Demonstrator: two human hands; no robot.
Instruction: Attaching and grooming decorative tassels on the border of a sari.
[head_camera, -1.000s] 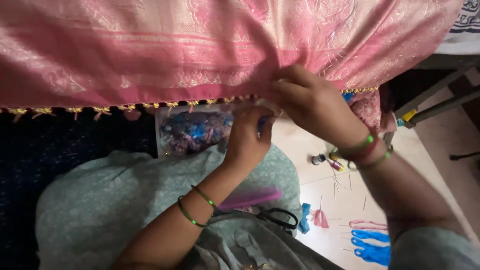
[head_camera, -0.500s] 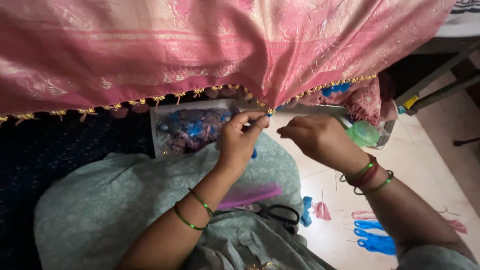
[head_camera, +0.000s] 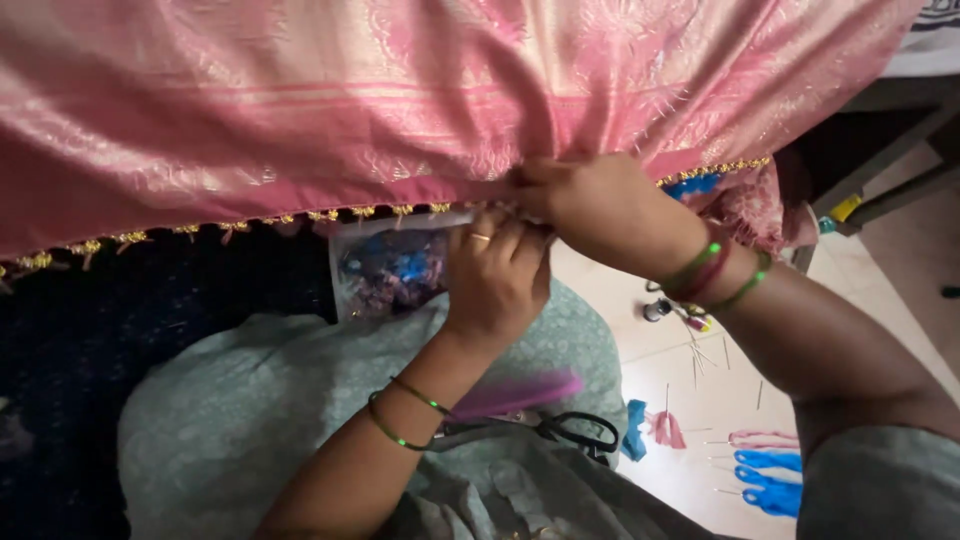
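Pinching pink cloth hem (head_camera: 400, 195) now, both hands; R hand (head_camera: 590, 205) moved back up; L hand (head_camera: 495, 275) too.

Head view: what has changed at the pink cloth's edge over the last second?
Half a second ago the right hand was off the cloth, lower right; it has moved back up and left to pinch the tasselled hem of the pink cloth. The left hand rose to meet it at the hem. The clear bead bag, scissors and blue and pink tassels stayed put.
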